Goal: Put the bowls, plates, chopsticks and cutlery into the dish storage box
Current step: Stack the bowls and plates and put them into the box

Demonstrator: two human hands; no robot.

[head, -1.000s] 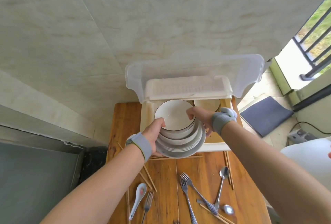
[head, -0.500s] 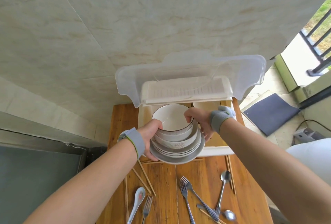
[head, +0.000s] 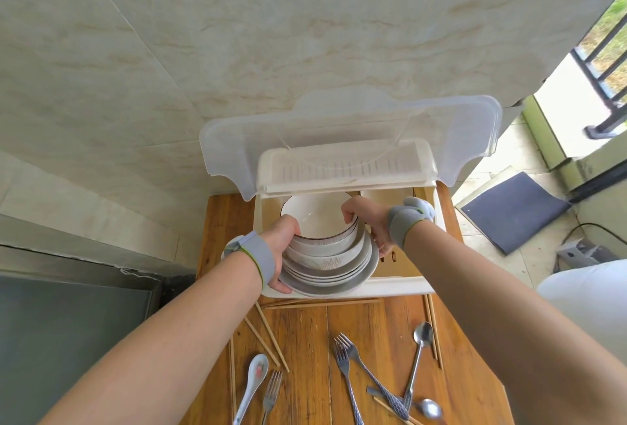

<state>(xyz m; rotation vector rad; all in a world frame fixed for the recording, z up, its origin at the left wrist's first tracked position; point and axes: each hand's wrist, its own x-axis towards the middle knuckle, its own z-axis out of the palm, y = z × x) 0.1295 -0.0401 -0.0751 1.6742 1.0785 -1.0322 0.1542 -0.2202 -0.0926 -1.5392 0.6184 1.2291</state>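
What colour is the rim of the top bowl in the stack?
Dark brown, a thin line on the white top bowl, seen in the head view.

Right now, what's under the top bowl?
Under the top bowl sit more nested bowls, then plates. Both hands grip the stack, hiding its underside and the box floor.

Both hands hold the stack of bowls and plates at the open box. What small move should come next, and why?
Probably lower the stack a little further into the storage box and set it on the floor. The left hand and right hand grip it on both sides, its bottom plate overlaps the front wall, and the lid is up.
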